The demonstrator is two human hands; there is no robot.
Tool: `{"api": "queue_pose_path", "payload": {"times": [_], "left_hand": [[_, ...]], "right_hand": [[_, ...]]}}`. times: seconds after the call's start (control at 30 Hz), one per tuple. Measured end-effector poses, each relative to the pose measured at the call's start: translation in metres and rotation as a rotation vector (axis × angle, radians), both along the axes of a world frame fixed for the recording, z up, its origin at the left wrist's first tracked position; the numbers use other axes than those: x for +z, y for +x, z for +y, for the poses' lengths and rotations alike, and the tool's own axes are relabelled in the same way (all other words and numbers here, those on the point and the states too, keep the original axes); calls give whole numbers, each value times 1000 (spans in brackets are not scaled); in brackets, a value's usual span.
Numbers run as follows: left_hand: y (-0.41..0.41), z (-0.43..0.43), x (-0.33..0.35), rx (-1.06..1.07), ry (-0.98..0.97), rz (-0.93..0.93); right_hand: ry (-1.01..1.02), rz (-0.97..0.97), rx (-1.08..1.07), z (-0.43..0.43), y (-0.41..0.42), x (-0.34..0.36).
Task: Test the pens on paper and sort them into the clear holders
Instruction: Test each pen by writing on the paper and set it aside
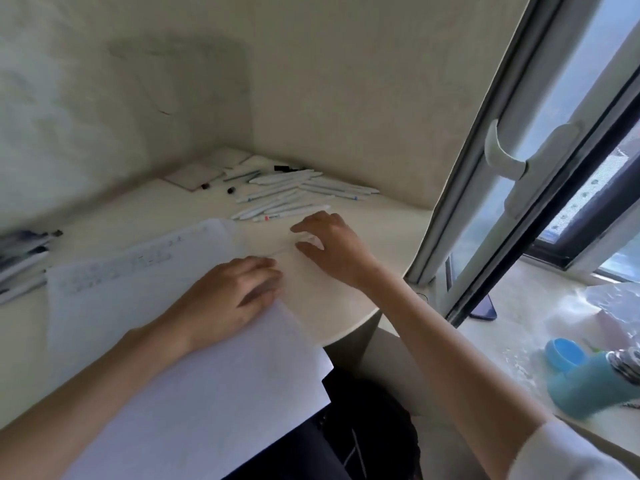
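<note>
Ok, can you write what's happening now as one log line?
left hand: rests on paper | right hand: over desk, grip unclear | white pens: piled beyond right hand

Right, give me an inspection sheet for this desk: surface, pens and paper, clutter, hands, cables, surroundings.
Surface: cream desk, near edge rounded.
Job's things: paper sheets at the front, overhanging the edge; pile of white pens at the back; more pens at the left edge; clear holders not made out.
Clutter: small black caps beside the pile; two flat pale squares in the corner.
Hands: left hand rests on the paper, holding nothing; right hand over the desk near the pile, grip too blurred to tell.
Cables: nothing seen.
Surroundings: window handle; dark phone and blue container on the sill.
</note>
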State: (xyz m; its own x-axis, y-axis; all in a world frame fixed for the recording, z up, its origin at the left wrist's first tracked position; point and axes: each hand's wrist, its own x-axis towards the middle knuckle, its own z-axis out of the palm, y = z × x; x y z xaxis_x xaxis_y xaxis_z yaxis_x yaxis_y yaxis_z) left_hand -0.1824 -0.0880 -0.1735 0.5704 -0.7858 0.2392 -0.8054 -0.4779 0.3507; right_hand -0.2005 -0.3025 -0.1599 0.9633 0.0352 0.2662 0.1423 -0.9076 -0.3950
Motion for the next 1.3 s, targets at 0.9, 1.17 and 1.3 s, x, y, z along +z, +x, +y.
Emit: {"api": "queue_pose_path", "payload": {"times": [0.9,1.17,1.3], "left_hand": [[13,135,-8,395,-60,-63],[20,137,-10,377,-160,-54],[21,137,-11,382,-171,-50]], "right_hand": [[-15,252,277,134,63,18],[-280,41,603,102,68,6],[-408,-180,635,105,74,2]]}}
